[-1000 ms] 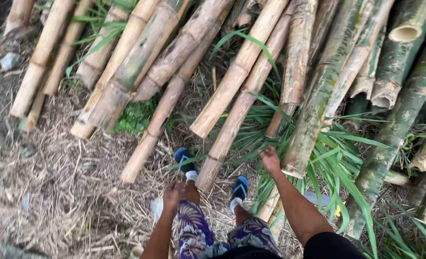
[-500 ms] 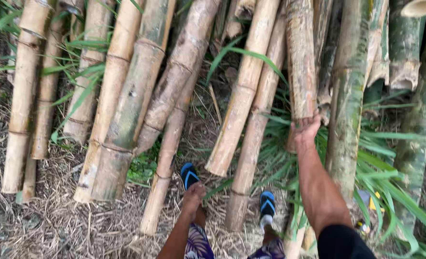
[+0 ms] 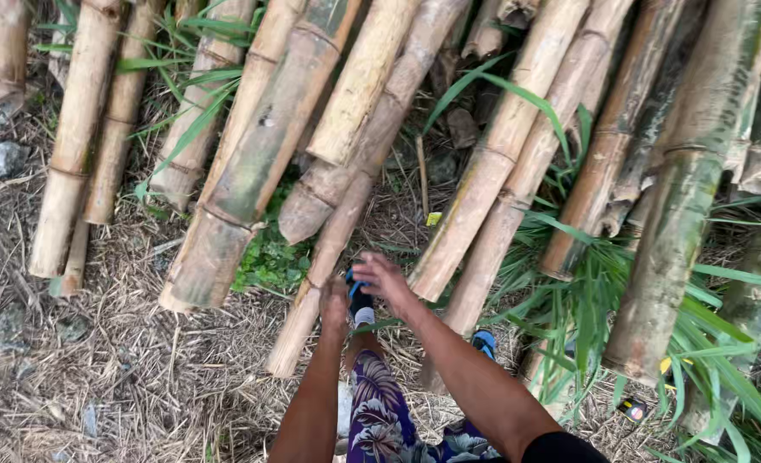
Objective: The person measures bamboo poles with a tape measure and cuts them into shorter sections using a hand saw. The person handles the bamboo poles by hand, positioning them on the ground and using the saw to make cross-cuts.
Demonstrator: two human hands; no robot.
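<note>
A heap of cut bamboo poles lies on dry straw ground, ends pointing toward me. My left hand [image 3: 334, 300] hangs low beside a thin brown pole [image 3: 337, 231], its fingers curled and nothing in it. My right hand [image 3: 383, 281] reaches forward with fingers spread, hovering between that thin pole and a yellowish pole [image 3: 483, 171], holding nothing. Below the hands are my legs in flower-patterned trousers [image 3: 380, 411] and blue sandals [image 3: 483, 341].
Thick greenish poles [image 3: 680, 214] lie at the right among long green leaves [image 3: 586, 309]. A wide pole [image 3: 243, 180] ends at the left of my hands. Grey stones [image 3: 3, 159] and dry straw cover the ground at left.
My right hand has come off the pole at the right and swung left, now open near my left hand. The view has shifted left and closer to the poles.
</note>
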